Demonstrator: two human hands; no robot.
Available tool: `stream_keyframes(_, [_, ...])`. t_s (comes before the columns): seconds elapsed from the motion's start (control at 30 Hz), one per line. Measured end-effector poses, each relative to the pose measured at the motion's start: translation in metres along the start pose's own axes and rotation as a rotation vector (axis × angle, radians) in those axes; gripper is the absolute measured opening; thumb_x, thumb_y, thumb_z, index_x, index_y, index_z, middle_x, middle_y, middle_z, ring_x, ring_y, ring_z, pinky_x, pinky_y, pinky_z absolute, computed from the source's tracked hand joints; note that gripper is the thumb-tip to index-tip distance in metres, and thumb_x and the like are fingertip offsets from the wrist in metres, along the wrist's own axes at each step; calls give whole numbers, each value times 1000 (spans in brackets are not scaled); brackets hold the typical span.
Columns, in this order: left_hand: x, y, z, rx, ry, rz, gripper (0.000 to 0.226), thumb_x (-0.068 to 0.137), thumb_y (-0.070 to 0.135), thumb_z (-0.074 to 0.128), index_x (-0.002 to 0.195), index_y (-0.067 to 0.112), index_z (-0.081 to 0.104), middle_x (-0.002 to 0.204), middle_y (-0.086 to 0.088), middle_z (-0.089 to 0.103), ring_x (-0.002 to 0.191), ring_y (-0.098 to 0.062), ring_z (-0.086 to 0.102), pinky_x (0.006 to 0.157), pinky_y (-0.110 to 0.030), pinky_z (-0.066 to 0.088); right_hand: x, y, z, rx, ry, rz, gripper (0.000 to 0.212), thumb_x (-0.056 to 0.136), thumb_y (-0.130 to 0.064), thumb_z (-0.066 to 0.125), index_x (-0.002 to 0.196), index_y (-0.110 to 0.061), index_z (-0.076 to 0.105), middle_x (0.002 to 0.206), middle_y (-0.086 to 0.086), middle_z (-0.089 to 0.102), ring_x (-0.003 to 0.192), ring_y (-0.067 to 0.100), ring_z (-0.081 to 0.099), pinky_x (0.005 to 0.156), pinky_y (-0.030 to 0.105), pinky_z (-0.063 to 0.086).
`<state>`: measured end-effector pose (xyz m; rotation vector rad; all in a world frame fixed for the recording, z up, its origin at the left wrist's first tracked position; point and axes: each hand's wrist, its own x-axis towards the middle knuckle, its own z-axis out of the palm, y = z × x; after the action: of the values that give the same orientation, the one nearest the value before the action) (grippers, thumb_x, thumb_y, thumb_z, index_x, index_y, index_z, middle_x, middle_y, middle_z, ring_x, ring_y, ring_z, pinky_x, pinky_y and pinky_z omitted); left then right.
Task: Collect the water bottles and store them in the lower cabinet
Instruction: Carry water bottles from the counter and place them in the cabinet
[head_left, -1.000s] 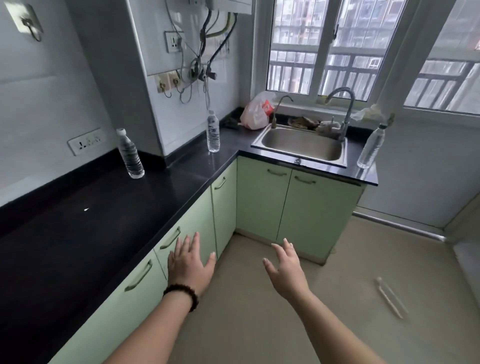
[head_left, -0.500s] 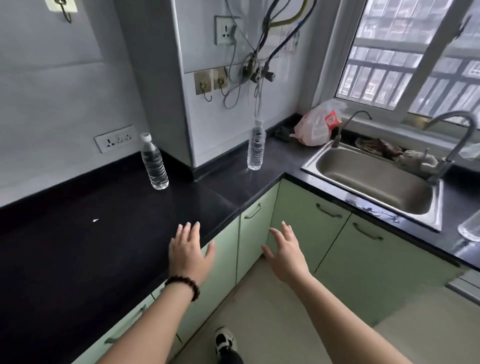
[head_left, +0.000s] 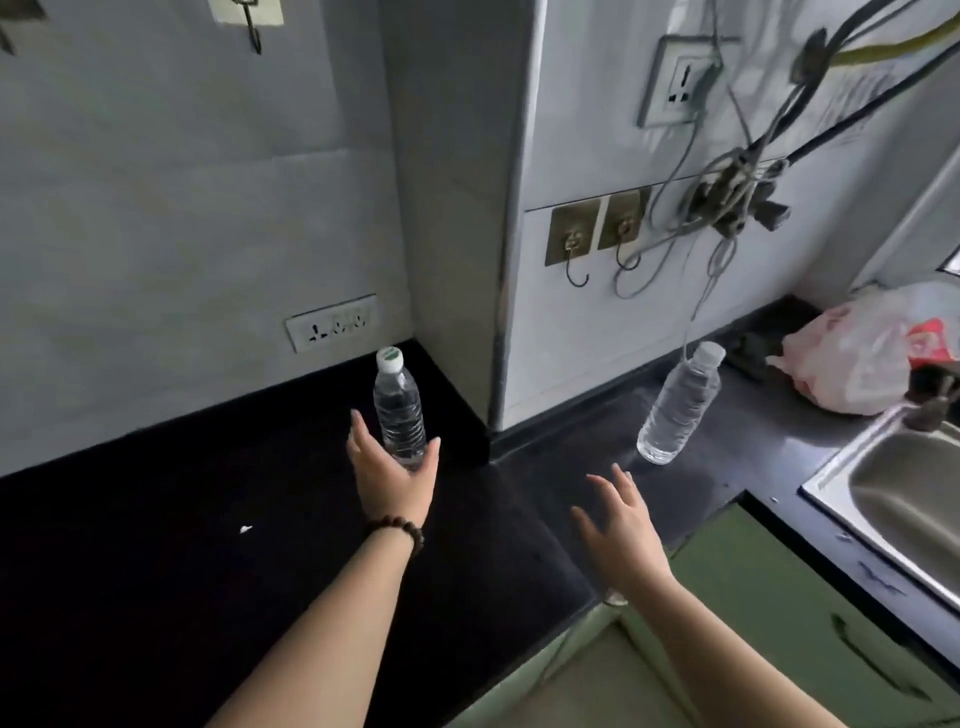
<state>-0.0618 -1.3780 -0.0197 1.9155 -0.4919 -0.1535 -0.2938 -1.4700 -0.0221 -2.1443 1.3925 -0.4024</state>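
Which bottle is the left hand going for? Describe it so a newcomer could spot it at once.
Start at the black countertop and follow it back to the corner beside the protruding wall column. The bottle stands upright there, below the wall socket strip, with the left hand at its base. Its cap has a green mark; the other bottle, right of the column, has a plain cap.

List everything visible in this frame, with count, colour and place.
water bottles: 2, clear; left bottle by the wall corner, right bottle nearer the sink
countertop: 1, black
sink: 1, steel, right edge
plastic bag: 1, pinkish white, behind the sink
lower cabinets: pale green, under the counter
wall sockets: 2, white; one low, one high
left hand: open, cupped at the left bottle's base
right hand: open, short of the right bottle
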Motion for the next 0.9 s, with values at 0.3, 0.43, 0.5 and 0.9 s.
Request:
stream_keyframes(0.3, [77, 4, 44, -198, 8, -192, 90, 69, 22, 85, 142, 22, 33, 131, 1, 53, 121, -20, 54, 95, -29, 42, 60, 18, 2, -17, -50, -55, 52, 91, -34, 58, 139, -21, 43, 158, 1, 19, 146, 17, 13, 114, 35, 23])
stream_keyframes(0.43, [70, 16, 45, -86, 16, -137, 58, 70, 24, 84, 118, 17, 51, 100, 6, 62, 98, -19, 64, 81, -26, 46, 76, 27, -7, -13, -71, -109, 50, 91, -34, 57, 137, -23, 43, 157, -1, 20, 146, 16, 13, 113, 35, 24])
stream_keyframes(0.5, [54, 22, 44, -90, 31, -89, 54, 69, 25, 85, 113, 18, 53, 97, 6, 66, 90, -14, 65, 81, -28, 51, 79, 32, -16, 19, -45, -148, 44, 91, -33, 58, 133, -23, 48, 154, -4, 28, 143, 15, 22, 110, 33, 28])
stream_keyframes(0.9, [-51, 106, 127, -250, -96, 57, 56, 58, 31, 89, 102, 35, 56, 94, 2, 72, 89, -11, 70, 80, -26, 54, 126, 102, -103, 389, 373, 28, 95, 70, -42, 79, 144, -30, 21, 151, 2, 20, 140, 21, 24, 111, 40, 30])
